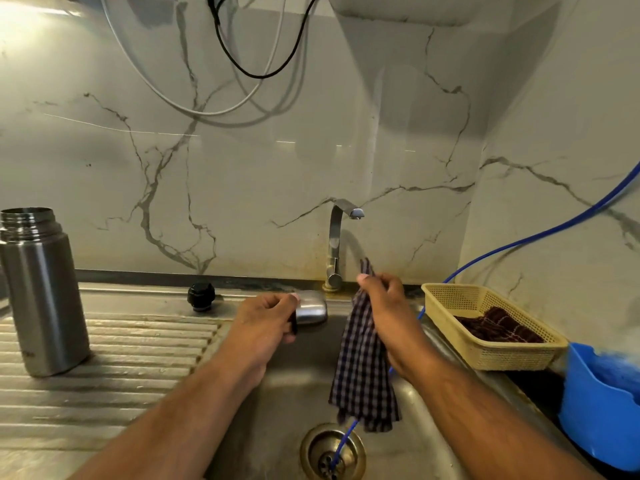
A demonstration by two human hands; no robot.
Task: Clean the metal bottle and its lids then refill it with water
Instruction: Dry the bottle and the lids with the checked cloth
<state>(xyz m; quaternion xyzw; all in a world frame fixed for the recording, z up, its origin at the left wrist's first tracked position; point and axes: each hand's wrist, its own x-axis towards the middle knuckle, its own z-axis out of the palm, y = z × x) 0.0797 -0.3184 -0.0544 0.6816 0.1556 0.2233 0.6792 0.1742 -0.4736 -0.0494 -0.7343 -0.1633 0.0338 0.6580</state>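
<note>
Left hand: fingers curled round the metal cup lid, held on its side over the back-left corner of the sink. Which way its open end faces, can't tell.

Right hand: pinching the top of a checked cloth, which hangs down into the basin and is just beside the lid, not touching it.

Metal bottle: upright on the ribbed drain section of the desk, far left, well apart from both hands. Mouth open, threads bare.

Black stopper: standing on the desk ledge behind the ribs, between bottle and sink.

Tap: no water visible from the spout.

A blue hose runs down from the right wall, behind the cloth and into the drain. Yellow basket sits on the right rim with a dark red cloth inside. Blue tub at the right edge.

Status, my read:
- Bottle is dismantled, with all three parts separate.
- No suds or running water visible, so this looks like the wipe or dry stage for the cup lid. Can't confirm that any part is washed.
- Left to do: finish the lid, maybe wipe the stopper and bottle, refill, then fit the stopper and cup lid.
- Can't tell whether the bottle holds any water.

Roughly mid-task, with refill and reassembly outstanding.
</note>
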